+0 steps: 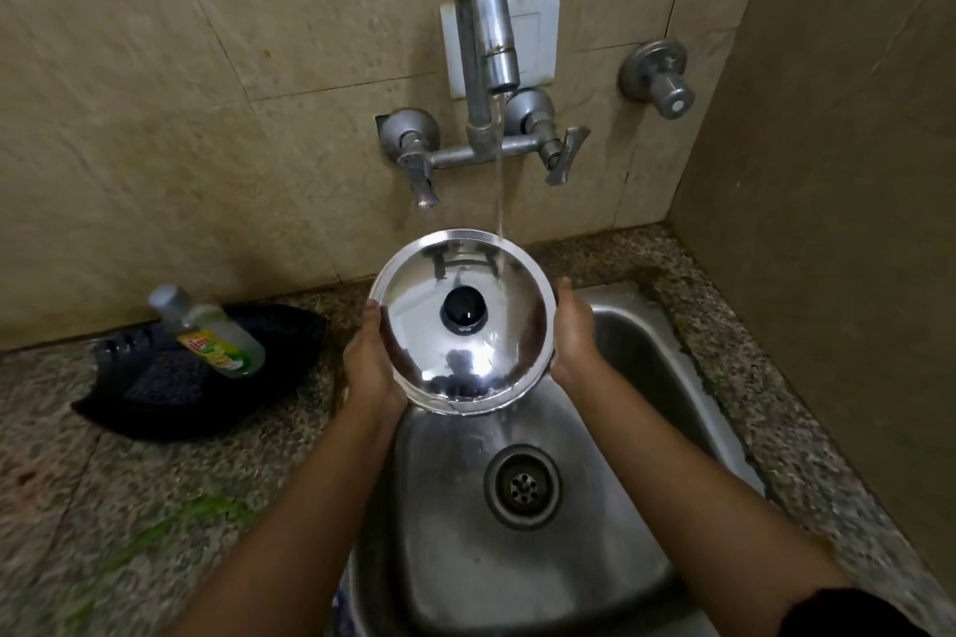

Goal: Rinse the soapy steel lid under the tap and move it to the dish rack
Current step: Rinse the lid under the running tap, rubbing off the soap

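A round shiny steel lid (496, 347) with a black knob in its middle is held tilted toward me above the steel sink (455, 522). My left hand (370, 367) grips its left rim and my right hand (571, 334) grips its right rim. The wall tap (483, 16) runs, and a thin stream of water falls onto the upper right part of the lid and spreads over it. No foam shows on the lid's face. No dish rack is in view.
A black tray (155, 398) on the granite counter at left holds a bottle of green dish liquid (212, 334). Two lever handles flank the tap, and a separate valve (659, 80) sits on the wall at right. A side wall closes the right.
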Demonstrator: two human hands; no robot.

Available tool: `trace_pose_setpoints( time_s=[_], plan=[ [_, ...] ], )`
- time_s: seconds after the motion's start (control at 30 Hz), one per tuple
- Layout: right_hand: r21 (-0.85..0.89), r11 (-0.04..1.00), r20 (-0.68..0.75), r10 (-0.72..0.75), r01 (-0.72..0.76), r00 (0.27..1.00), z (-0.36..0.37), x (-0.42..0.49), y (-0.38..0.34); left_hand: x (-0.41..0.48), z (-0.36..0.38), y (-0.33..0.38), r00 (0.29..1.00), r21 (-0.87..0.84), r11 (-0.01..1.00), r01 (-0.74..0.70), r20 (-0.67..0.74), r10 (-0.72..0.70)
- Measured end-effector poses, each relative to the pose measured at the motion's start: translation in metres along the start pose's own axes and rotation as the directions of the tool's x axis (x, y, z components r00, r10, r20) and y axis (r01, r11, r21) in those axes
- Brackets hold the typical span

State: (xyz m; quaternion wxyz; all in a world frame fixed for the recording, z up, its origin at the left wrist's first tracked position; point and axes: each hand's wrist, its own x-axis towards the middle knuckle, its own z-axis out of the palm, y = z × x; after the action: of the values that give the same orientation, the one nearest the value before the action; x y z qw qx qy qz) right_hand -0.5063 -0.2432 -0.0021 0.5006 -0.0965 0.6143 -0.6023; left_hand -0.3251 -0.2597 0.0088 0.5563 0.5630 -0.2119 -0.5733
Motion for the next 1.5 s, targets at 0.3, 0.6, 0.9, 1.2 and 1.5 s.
trace_pose_setpoints(
  time_s=[0.3,0.6,0.9,1.2,1.5],
  plan=[
    [0.022,0.994,-0.201,-0.1,0.106,0.975,-0.031,0.01,0.005,-0.025,0.037,-0.014,0.979,0.2,0.961,-0.191,0.117,0.17],
    [-0.018,0.996,-0.099,-0.092,0.09,0.991,-0.017,0.012,-0.001,-0.013,0.048,0.0,0.967,0.254,0.937,-0.241,0.139,0.211],
    [0.015,0.992,-0.098,-0.126,0.128,0.987,-0.005,0.018,-0.004,0.005,0.034,0.007,0.963,0.242,0.935,-0.258,0.147,0.227],
    [0.08,0.963,-0.05,-0.253,0.256,0.966,-0.018,0.007,0.002,0.002,0.014,0.005,0.943,0.184,0.958,-0.221,0.292,0.162],
    [-0.428,0.782,0.359,-0.312,0.453,0.879,-0.011,0.01,-0.032,-0.003,0.038,0.038,0.743,0.59,0.661,-0.464,0.666,-0.073]
  ],
)
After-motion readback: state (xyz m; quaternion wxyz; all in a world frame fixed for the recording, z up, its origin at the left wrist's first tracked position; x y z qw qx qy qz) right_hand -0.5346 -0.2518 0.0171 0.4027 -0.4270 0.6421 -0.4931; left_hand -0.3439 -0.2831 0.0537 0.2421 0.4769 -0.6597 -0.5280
